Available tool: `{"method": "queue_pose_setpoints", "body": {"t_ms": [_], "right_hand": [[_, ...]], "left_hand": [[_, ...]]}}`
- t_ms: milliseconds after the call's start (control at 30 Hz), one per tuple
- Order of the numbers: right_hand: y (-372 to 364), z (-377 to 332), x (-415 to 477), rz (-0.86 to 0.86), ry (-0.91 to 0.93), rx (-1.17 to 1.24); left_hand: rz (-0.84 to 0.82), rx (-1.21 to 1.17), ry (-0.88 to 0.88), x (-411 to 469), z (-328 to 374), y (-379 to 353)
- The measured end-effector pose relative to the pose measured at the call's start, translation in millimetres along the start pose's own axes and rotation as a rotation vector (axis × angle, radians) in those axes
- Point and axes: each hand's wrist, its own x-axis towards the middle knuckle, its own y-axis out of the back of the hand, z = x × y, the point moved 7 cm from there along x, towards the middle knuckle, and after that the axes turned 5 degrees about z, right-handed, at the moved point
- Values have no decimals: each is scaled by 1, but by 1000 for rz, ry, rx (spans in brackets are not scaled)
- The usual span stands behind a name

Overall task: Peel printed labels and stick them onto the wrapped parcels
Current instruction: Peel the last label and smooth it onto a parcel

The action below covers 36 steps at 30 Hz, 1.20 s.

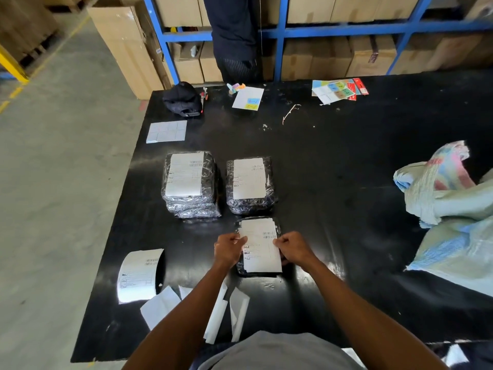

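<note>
Two hands pinch the printed label (260, 245) between them, our left hand (226, 249) closed on its left edge and our right hand (293, 248) on its right edge, over the wrapped parcel (256, 272) near the table's (333, 169) front edge. We see two labelled parcels (190, 182) side by side just beyond it, and a curled label roll (140, 275) toward the front left corner

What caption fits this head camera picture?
Both hands, left hand and right hand, hold a printed label over a wrapped parcel.
</note>
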Motion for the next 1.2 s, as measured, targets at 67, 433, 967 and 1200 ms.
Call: {"method": "queue_pose_setpoints", "body": {"t_ms": [67, 433, 967, 1200], "right_hand": [[0, -1, 8, 14, 6, -32], [1, -4, 28, 76, 52, -203], [0, -11, 30, 70, 22, -323], [0, -22, 28, 95, 28, -443]], "left_hand": [[8, 2, 13, 7, 1, -2], [-12, -63, 131, 25, -8, -11], [17, 9, 148, 23, -3, -13], [24, 33, 152, 24, -1, -12]]}}
